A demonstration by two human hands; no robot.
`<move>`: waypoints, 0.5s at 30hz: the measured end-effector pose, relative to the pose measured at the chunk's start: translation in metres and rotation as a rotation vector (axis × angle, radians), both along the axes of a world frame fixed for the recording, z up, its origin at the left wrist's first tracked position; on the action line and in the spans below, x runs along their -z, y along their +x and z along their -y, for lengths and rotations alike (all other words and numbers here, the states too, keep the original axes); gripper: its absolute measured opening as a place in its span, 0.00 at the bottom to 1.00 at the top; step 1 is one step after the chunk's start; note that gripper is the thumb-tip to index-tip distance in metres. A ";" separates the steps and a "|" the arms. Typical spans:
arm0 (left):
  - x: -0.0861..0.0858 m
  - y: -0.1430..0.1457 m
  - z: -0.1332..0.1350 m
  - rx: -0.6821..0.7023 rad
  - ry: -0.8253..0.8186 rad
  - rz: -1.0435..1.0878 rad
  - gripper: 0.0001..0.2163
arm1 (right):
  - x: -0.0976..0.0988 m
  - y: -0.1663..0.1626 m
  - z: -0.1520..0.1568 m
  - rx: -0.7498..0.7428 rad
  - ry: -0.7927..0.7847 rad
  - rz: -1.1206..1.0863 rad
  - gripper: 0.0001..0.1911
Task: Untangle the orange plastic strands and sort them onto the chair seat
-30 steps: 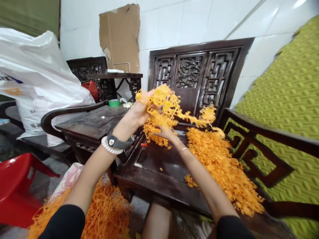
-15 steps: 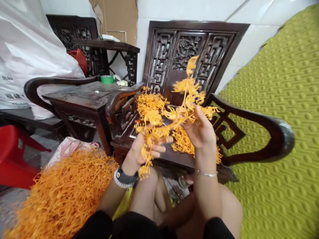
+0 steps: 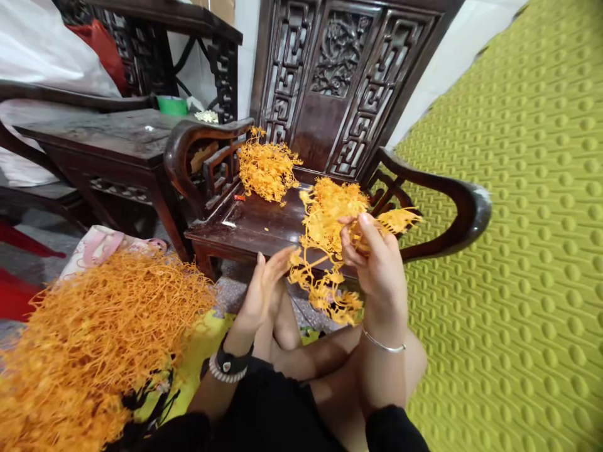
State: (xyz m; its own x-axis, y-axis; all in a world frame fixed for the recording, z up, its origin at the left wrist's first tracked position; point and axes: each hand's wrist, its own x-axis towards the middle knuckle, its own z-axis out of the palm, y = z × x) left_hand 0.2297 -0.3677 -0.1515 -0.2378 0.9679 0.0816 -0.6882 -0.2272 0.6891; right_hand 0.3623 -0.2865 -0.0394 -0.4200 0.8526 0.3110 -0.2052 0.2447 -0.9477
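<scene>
My right hand (image 3: 374, 267) grips a yellow-orange plastic sprig cluster (image 3: 330, 276) that dangles in front of my knees. My left hand (image 3: 264, 292), with a watch and bead bracelet at the wrist, has its fingers apart and its fingertips touch the cluster's left edge. Behind them stands a dark carved wooden chair (image 3: 245, 229) with two heaps of the same sprigs on its seat, one at the back left (image 3: 266, 169) and one on the right (image 3: 330, 204). A big pile of darker orange plastic stems (image 3: 98, 326) lies on the floor to my left.
A green embossed foam mat (image 3: 518, 251) leans on the right. A dark wooden side table (image 3: 94, 135) with a green tape roll (image 3: 172, 105) stands left of the chair. A white sack (image 3: 38, 50) and a red stool (image 3: 14, 276) are at far left.
My hands came back from the chair seat down to my lap with a sprig cluster. The left hand has let go and opened; the right hand keeps hold.
</scene>
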 end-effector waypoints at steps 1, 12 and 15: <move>-0.005 0.002 0.003 -0.071 0.051 -0.091 0.34 | 0.002 0.002 0.003 0.027 0.021 -0.009 0.14; -0.030 0.029 -0.030 -0.162 0.034 -0.136 0.09 | 0.023 0.037 0.006 -0.008 -0.127 -0.165 0.13; -0.023 0.035 -0.036 -0.130 0.007 0.172 0.07 | 0.025 0.044 0.000 0.037 -0.197 -0.324 0.12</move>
